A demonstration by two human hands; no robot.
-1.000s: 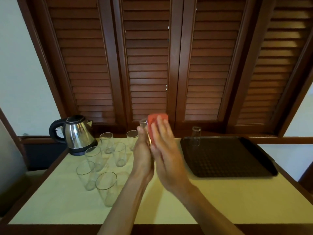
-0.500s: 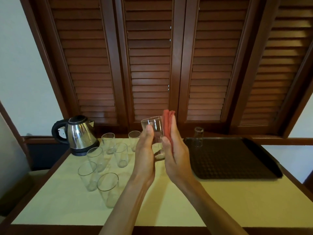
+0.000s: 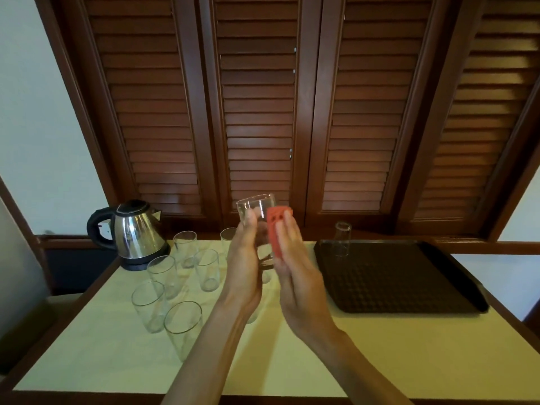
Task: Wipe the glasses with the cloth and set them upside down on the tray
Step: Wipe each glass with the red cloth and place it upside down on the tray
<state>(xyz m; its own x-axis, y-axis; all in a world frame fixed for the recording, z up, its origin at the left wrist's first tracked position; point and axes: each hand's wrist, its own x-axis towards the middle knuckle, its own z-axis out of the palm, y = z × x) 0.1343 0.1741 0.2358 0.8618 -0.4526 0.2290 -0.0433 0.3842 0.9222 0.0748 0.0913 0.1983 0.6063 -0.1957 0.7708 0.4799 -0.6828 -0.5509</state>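
Note:
My left hand (image 3: 244, 267) holds a clear glass (image 3: 257, 207) upright above the table, thumb on its near side. My right hand (image 3: 295, 273) presses a folded red cloth (image 3: 276, 229) flat against the glass's right side, fingers straight. Several more clear glasses (image 3: 182, 325) stand upright on the left part of the table. On the dark tray (image 3: 394, 282) at the right, one glass (image 3: 342, 238) stands upside down at the far left corner.
A steel electric kettle (image 3: 136, 233) stands at the table's back left. The cream tabletop (image 3: 380, 355) has a dark wooden rim. Brown louvred shutters (image 3: 260, 112) close off the back.
The right hand with the red cloth has slid along the glass's side, first up beside it, now lower and flatter against it. The left hand kept the glass raised.

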